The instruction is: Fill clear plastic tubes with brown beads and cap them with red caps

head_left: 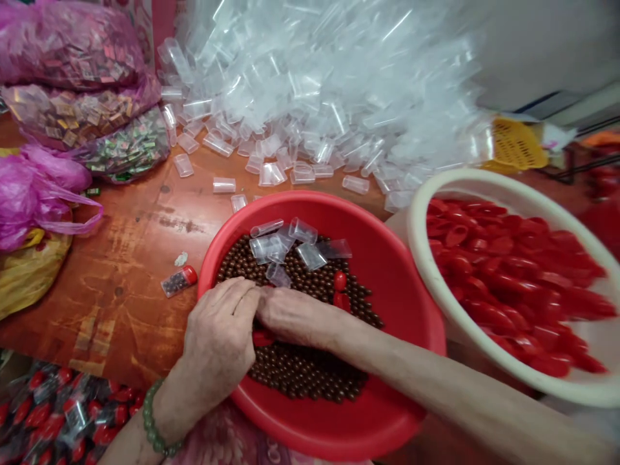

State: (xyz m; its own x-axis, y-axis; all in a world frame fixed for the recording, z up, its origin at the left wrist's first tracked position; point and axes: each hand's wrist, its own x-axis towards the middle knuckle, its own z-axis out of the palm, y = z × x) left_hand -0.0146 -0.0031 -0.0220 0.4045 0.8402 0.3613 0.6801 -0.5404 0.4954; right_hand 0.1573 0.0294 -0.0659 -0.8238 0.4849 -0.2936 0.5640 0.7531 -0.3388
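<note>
The red basin (382,265) is wide and round, its floor partly covered by glossy brown balls (310,381). In the basin's far half I see clear plastic sleeves (310,255), hollow and jumbled, lying on the balls. A red knobbed piece (340,281) shows just right of the basin's middle; another red piece (263,337), mostly hidden from me, is left of the middle.

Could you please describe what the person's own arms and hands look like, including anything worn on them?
The left hand and right hand are ungloved, and the visible forearms show no sleeves. A bracelet of round green beads circles the left wrist; the right wrist shows nothing worn.
</note>
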